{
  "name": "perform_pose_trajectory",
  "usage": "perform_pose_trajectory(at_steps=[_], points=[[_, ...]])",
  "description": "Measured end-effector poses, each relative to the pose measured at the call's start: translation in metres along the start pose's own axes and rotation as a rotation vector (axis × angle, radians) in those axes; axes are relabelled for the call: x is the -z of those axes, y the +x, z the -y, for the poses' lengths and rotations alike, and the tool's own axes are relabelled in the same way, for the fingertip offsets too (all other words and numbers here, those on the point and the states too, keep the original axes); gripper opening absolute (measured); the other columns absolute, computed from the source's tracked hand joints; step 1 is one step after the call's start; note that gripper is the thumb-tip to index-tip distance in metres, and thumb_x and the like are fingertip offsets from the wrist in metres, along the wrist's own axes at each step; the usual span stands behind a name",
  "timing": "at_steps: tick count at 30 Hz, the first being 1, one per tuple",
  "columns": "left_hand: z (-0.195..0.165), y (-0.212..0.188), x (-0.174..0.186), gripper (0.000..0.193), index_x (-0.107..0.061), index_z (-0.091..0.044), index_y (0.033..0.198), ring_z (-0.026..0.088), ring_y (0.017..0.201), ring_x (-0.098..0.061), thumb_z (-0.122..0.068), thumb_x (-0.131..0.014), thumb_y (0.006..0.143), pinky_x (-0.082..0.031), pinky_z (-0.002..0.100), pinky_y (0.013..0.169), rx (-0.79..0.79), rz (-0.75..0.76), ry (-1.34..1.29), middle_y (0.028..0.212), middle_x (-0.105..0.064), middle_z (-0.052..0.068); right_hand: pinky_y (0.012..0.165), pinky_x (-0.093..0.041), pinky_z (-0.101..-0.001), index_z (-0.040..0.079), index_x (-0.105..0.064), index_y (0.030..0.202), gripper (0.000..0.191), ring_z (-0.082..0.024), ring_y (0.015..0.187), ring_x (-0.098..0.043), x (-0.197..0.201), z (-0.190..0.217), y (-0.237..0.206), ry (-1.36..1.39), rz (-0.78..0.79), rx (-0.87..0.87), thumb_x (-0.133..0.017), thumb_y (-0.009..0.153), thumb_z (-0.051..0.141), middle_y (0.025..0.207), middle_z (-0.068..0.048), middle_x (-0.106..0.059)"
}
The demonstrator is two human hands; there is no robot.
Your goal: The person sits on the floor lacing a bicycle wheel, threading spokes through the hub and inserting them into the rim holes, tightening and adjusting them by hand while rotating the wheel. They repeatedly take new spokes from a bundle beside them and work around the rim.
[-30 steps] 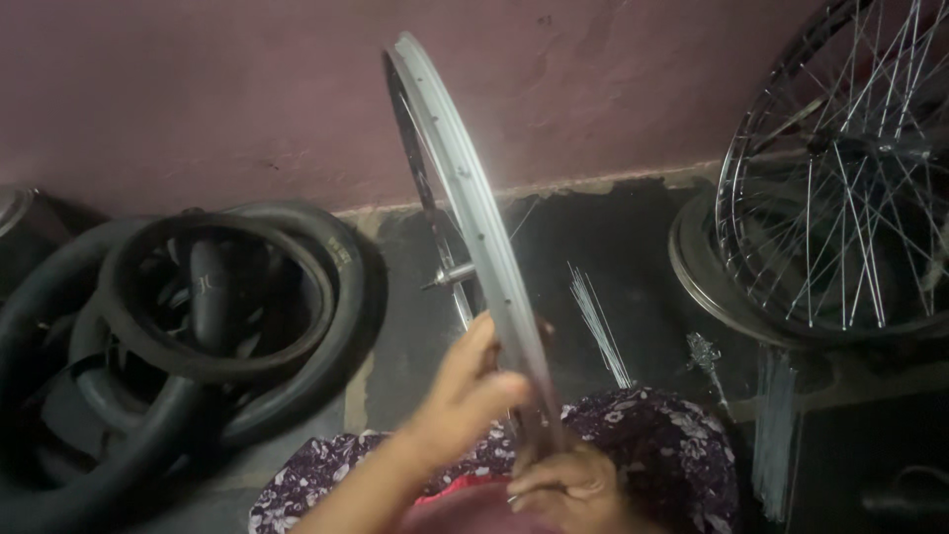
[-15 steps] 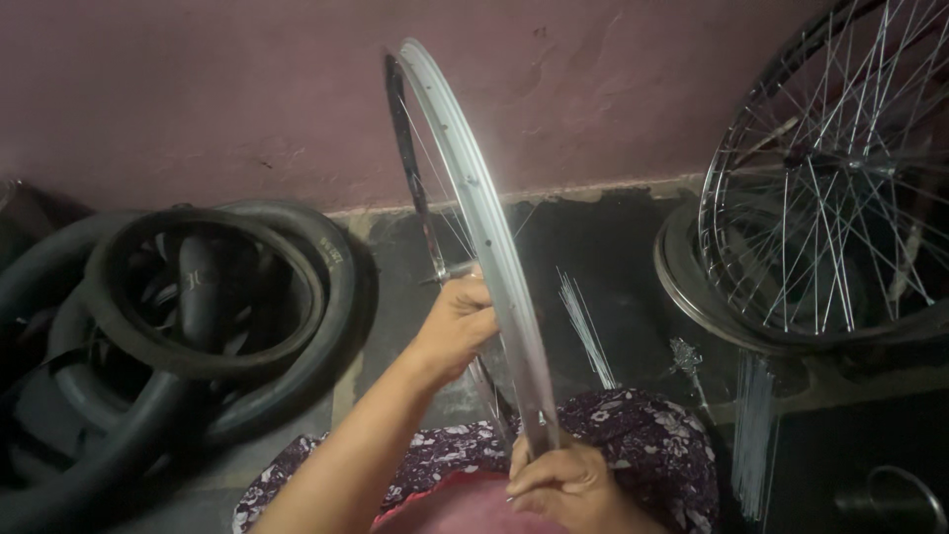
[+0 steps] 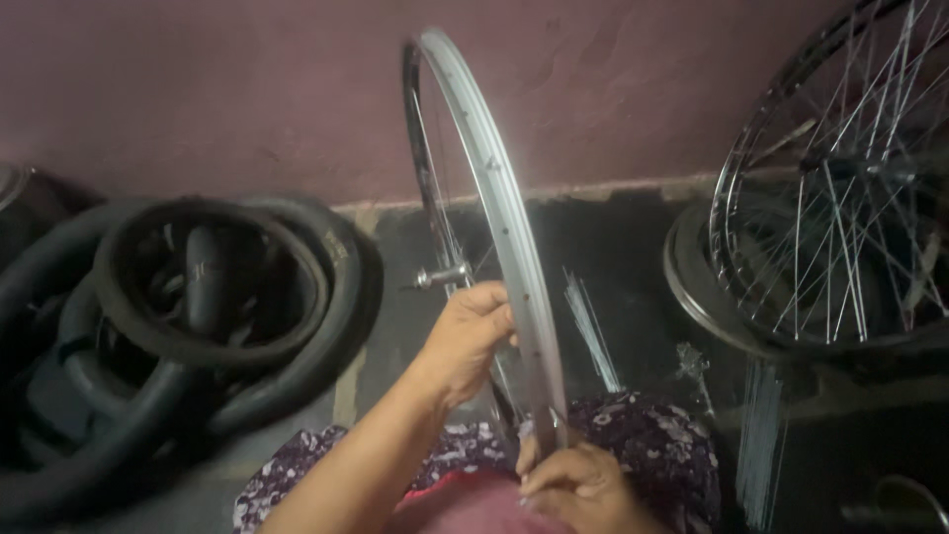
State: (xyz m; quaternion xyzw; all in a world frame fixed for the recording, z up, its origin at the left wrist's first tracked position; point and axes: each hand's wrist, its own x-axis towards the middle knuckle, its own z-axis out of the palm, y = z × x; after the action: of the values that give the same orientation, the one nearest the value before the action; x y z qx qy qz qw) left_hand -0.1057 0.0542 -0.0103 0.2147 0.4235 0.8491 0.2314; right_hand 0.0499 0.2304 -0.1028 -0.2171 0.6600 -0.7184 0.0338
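While the bare rim (image 3: 499,208) stands upright on edge over my lap, my left hand (image 3: 473,336) is wrapped around its near side just below the hub (image 3: 442,277), and my right hand (image 3: 578,485) pinches its bottom edge. As I judge it, 1 side already carries some thin spokes, though how many I cannot tell; loose spokes (image 3: 591,331) lie on the dark floor (image 3: 633,247) beside it, so lacing looks unfinished. Rubber tyres (image 3: 188,307) sit heaped near, another spoked wheel (image 3: 840,188) well apart.
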Motion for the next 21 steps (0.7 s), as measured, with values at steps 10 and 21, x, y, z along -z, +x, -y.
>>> perform_pose_trajectory(at_steps=[10, 21], points=[[-0.001, 0.006, -0.015, 0.023, -0.073, -0.006, 0.109, 0.008, 0.085, -0.064, -0.022, -0.074, 0.092, -0.053, 0.026, 0.081, -0.026, -0.092, -0.06, 0.096, -0.074, -0.001, 0.078, -0.064, -0.0301, -0.002, -0.077, 0.103, 0.016, -0.021, 0.089, -0.077, 0.05, 0.101, 0.016, -0.395, -0.598, 0.059, -0.071, 0.088, -0.002, 0.1, -0.017, -0.074], [-0.006, 0.003, -0.014, 0.018, -0.072, -0.005, 0.108, 0.012, 0.094, -0.068, -0.017, -0.074, 0.096, -0.053, 0.03, 0.089, -0.063, -0.08, -0.112, 0.101, -0.075, 0.003, 0.08, -0.059, -0.03, 0.001, -0.073, 0.106, 0.022, -0.021, 0.092, -0.073, -0.014, 0.174, 0.109, -0.975, -0.592, 0.504, -0.075, 0.086, -0.006, 0.101, -0.01, -0.073]])
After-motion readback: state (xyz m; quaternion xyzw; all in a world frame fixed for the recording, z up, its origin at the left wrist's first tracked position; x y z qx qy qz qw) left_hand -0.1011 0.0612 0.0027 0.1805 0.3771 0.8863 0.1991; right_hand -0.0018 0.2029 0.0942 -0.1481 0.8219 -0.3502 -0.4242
